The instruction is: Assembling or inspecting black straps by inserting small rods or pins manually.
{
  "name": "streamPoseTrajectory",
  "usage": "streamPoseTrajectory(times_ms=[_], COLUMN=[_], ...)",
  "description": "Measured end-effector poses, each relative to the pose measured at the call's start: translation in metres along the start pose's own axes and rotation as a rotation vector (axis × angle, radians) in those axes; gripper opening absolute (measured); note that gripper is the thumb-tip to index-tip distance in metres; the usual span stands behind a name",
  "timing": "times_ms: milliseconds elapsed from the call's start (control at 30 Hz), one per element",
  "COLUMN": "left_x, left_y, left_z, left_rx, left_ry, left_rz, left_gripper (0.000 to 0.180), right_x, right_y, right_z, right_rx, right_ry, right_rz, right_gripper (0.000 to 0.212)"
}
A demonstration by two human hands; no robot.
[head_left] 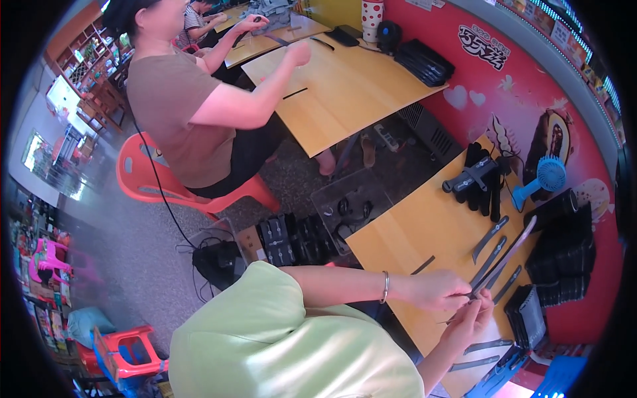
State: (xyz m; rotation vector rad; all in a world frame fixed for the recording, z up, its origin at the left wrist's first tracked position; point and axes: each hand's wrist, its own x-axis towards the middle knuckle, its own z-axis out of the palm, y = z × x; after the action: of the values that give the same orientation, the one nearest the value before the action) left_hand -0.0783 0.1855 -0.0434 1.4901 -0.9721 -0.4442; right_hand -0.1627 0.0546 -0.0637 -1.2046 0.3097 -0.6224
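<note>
Over the right-hand table, my left hand, with a bracelet at its wrist, is closed in a pinch. My right hand meets it from below, fingertips pressed together. Between them they hold the end of a long dark strap, which curves up and away toward the wall. What exactly the fingertips pinch is too small to make out. Just beyond, flat dark strips with pale marks lie on the table. A short thin black strip lies beside my left hand. More dark strips lie beside my right forearm.
Black bundled straps and a blue handheld fan stand at the table's far end. Stacked black packs line the pink wall. A clear bin sits on the floor. A co-worker sits on a red chair at another table.
</note>
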Motion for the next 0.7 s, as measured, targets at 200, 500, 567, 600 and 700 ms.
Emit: streamPoseTrajectory(times_ms=[200,500,567,600,700], left_x=[-0.004,-0.014,-0.011,-0.011,-0.017], left_y=[-0.020,-0.027,-0.024,-0.026,-0.043], left_z=[-0.014,-0.016,-0.011,-0.008,0.002], left_rx=[0.196,0.311,0.160,0.159,-0.378], left_ry=[-0.088,-0.311,-0.285,-0.303,-0.125], left_rz=[0.038,-0.273,-0.362,-0.359,-0.377], left_gripper=[0.026,0.021,0.011,0.011,0.012], right_x=[0.015,0.013,0.004,0.002,-0.003], right_y=[-0.007,-0.025,-0.011,-0.012,-0.011], right_z=[-0.002,-0.012,-0.012,-0.010,-0.002], right_rx=[-0.199,-0.367,-0.476,-0.478,-0.424], right_ry=[-0.007,-0.283,-0.413,-0.395,-0.370], right_rz=[0.081,0.058,0.088,0.088,0.062], right_gripper=[0.004,0.005,0.005,0.005,0.003])
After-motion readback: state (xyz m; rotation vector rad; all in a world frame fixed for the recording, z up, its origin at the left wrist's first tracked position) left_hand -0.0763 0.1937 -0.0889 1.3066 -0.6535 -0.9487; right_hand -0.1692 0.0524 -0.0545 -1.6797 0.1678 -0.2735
